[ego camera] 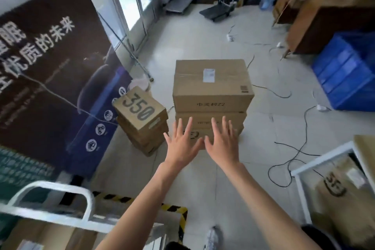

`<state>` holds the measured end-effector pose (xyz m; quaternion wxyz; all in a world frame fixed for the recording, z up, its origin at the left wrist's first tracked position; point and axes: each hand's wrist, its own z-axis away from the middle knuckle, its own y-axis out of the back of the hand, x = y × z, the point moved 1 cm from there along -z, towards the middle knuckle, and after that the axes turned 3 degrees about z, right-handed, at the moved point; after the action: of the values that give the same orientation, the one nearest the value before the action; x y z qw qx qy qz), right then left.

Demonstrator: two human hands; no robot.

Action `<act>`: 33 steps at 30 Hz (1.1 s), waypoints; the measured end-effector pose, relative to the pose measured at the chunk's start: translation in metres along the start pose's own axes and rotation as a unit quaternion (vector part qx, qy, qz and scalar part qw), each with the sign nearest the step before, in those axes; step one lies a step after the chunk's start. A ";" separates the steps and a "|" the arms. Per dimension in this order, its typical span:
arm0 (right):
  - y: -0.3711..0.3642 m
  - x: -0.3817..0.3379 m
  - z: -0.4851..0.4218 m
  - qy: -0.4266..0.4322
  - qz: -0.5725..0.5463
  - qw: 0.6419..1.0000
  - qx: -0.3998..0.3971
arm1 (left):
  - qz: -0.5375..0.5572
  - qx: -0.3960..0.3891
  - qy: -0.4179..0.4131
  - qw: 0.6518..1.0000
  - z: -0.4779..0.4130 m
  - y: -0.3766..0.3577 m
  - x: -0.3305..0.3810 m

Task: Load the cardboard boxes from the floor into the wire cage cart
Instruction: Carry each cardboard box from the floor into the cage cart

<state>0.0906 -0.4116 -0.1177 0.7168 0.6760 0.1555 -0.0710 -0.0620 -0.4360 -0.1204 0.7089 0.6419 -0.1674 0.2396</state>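
Note:
A stack of large cardboard boxes stands on the tiled floor; the top box (212,83) carries a white label. To its left is a lower stack of shoe boxes, the top one (140,108) printed "350". My left hand (182,142) and my right hand (222,142) are stretched out side by side in front of the lower boxes of the large stack, fingers spread, holding nothing. A white cage cart frame (316,166) at the right holds a cardboard box (334,186). Another white cart rail (50,201) is at the lower left.
A dark printed banner (50,79) leans at the left. Black and white cables (292,158) lie across the floor. Blue plastic crates (345,73) and a wooden cabinet (324,24) stand at the right. Two hand trolleys (221,10) are by the far wall. Yellow-black tape (178,211) marks the floor.

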 end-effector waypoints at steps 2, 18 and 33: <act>0.007 0.020 -0.024 -0.020 0.004 1.000 0.000 | -0.005 -0.010 -0.019 1.000 -0.031 -0.005 0.016; -0.005 0.070 -0.286 -0.105 -0.004 0.994 -0.016 | -0.067 -0.079 -0.076 0.992 -0.346 -0.029 0.005; -0.093 0.167 -0.483 -0.123 -0.003 0.981 -0.147 | -0.077 -0.066 0.132 0.986 -0.522 -0.085 -0.093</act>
<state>0.1575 0.0777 -0.2771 0.8220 0.5484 0.0773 -0.1324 -0.1287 0.0637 -0.3041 0.7817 0.5674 -0.0378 0.2559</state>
